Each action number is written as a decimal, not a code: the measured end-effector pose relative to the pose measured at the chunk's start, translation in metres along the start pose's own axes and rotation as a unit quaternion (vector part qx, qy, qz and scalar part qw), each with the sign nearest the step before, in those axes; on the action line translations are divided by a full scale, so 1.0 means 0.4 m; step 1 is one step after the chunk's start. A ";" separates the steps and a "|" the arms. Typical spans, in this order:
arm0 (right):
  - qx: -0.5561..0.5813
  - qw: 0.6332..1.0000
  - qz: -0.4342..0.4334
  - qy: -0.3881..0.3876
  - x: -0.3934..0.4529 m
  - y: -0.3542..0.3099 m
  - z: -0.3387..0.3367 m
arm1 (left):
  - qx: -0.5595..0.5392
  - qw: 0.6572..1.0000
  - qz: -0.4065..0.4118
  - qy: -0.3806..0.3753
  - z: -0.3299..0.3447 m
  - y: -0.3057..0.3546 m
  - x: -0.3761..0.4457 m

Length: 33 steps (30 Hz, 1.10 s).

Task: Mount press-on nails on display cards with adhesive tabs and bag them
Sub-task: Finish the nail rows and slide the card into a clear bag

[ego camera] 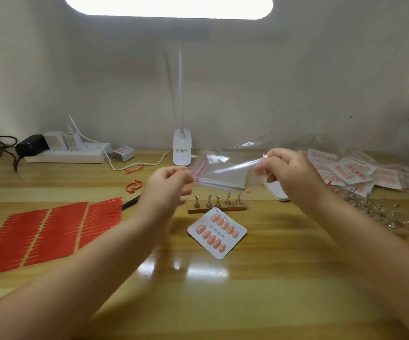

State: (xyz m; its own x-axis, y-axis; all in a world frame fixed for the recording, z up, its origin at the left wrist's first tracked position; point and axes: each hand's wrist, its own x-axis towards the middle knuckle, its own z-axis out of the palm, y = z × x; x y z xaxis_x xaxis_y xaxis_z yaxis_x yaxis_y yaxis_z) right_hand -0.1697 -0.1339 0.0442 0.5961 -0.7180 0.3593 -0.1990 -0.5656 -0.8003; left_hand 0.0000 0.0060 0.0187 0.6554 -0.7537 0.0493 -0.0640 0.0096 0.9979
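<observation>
Both hands were up over the desk with a clear zip bag (225,166) stretched between them. The left hand (168,184) pinched the end with the red seal strip, and the right hand (288,169) pinched the opposite end, fingers curled in tight on the plastic. It looked like the bag was being pulled off the stack of empty bags (223,179) lying just beneath it, or worked open, I couldn't tell which.

The card in play was already done: a display card (217,233) lay flat on the table (260,290) nearer the person, all ten peach nails stuck on in two rows, not bagged yet. So mounting looked finished for this one and only the bagging was left.

Just behind the card, the little nail stand (217,203) stood bare. Off to the right sat a pile of bagged cards (353,171), so plenty were finished. On the left, the red adhesive tab sheets (51,234) still looked mostly full, so I'd guess more cards were coming.
</observation>
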 end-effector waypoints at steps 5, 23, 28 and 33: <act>0.134 0.985 0.036 -0.098 -0.038 -0.017 0.014 | 0.009 0.993 -0.001 -0.119 -0.007 0.020 0.006; 0.361 0.916 0.153 -0.084 -0.094 -0.006 0.073 | -0.005 0.994 -0.006 -0.111 0.001 0.010 -0.010; 0.328 0.938 0.106 -0.024 -0.087 -0.002 0.065 | -0.002 0.994 0.044 -0.096 -0.008 0.020 -0.007; 0.265 0.963 0.054 -0.013 -0.090 0.000 0.064 | 0.063 0.989 0.082 -0.101 -0.016 0.032 -0.011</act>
State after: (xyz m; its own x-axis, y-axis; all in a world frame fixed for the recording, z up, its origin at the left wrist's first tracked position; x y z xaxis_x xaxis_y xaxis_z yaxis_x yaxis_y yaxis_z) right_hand -0.1712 -0.0977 0.0188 0.6141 -0.7474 0.2534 0.1592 -0.1972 -0.9673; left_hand 0.0009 0.0137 0.0314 0.4652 -0.8649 0.1884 -0.2584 0.0709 0.9634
